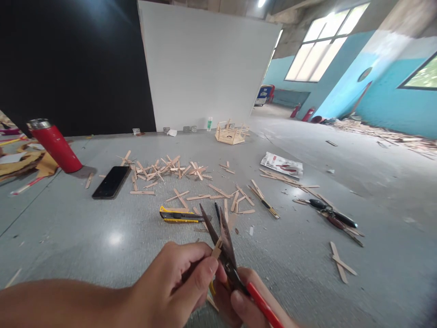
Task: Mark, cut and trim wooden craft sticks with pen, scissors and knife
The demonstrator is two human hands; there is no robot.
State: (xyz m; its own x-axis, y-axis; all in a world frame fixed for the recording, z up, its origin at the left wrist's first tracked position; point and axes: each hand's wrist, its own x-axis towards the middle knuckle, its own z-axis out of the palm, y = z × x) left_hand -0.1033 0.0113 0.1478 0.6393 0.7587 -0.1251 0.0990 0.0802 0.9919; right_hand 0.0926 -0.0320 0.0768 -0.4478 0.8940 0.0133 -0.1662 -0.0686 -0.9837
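Observation:
Between thumb and fingers, my left hand point(186, 278) pinches a short wooden craft stick point(216, 251). Its end sits between the parted blades of the scissors point(228, 259), close to their pivot. My right hand point(251, 298) is wrapped around the scissors' handles, one of which shows red. The blades point away from me over the grey floor. Just beyond the tips lie a yellow and black utility knife point(180, 215) and several loose craft sticks point(221, 191). Part of the right hand's fingers is hidden behind the left hand and the scissors.
A heap of craft sticks point(164, 168) lies ahead, beside a black phone point(111, 182) and a red flask point(56, 148). Farther off stand a stick-built frame point(232, 134) and a glue stick point(209, 124). At right are a white packet point(282, 165) and black-handled pliers point(332, 213).

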